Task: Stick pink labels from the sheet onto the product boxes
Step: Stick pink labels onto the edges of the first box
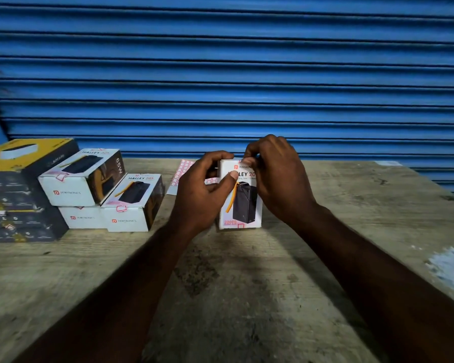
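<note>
On table [247, 289] centre: am holding white product box [243, 205] upright, base resting on wood. Left hand [202, 184] is gripping box's left edge, thumb lying across front. Right hand [275, 174] is pinching box's top corner.

Risk: pink label creasing or sitting crooked if box is tipping under pressure.

Label sheet [181, 171] is lying behind, mostly hidden by left hand. Label is hiding under fingertips; cannot confirm adhesion.

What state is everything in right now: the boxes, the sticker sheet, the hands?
Upright box: closed, standing on the table, gripped by left hand.
Right hand: fingers curled at its top corner; hold unclear.
Label sheet: flat, behind the hands.
Three white boxes: stacked, closed, pink labels showing.
Shutter: down.
</note>
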{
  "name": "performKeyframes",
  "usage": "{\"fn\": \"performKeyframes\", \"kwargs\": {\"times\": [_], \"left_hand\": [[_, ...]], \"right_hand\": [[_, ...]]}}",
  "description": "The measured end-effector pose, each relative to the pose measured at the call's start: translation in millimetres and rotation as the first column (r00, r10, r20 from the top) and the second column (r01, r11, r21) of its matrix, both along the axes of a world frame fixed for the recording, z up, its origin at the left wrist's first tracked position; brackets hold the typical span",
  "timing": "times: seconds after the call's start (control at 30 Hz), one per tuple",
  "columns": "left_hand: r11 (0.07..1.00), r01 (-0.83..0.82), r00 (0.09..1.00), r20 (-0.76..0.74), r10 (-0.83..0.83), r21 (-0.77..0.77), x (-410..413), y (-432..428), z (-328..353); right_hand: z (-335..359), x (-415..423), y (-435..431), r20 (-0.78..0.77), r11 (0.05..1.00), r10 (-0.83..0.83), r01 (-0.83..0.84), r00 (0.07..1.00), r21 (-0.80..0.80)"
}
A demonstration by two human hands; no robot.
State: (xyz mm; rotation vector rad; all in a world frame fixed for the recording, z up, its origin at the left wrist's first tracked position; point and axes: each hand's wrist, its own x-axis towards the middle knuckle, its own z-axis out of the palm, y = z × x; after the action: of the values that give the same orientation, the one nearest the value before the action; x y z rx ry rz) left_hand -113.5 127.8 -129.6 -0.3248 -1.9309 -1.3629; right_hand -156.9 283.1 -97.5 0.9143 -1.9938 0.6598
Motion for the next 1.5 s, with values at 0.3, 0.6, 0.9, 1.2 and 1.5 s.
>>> {"fn": "performKeyframes", "kwargs": {"times": [0.3,0.6,0.9,1.2,1.5], "left_hand": [[0.998,0.035,0.999,0.013,-0.036,0.045,-2,-2,-1],[0.999,0.013,1.0,0.008,-0.013,0.048,-6,-7,-5],[1.0,-0.027,1.0,0.0,0.027,0.011,-6,-9,-6],[0.985,-0.172,0.982,-0.073,0.172,0.004,-6,-5,-4],[0.974,-0.216,0.97,-0.131,0.206,-0.07,-8,-6,-6]], "right_hand": [[-2,1,6,0.058,0.983,0.167,-0.161,0.984,-0.091],[1,-7,4,0.171,0.945,0.217,-0.163,0.961,-0.283],[1,-6,3,0.23,0.93,0.267,-0.188,0.936,-0.317],[-2,-2,-3,0.229,0.934,0.113,-0.024,0.967,-0.356],[3,-3,-7,0.433,0.915,0.153,0.038,0.888,-0.401]]}}
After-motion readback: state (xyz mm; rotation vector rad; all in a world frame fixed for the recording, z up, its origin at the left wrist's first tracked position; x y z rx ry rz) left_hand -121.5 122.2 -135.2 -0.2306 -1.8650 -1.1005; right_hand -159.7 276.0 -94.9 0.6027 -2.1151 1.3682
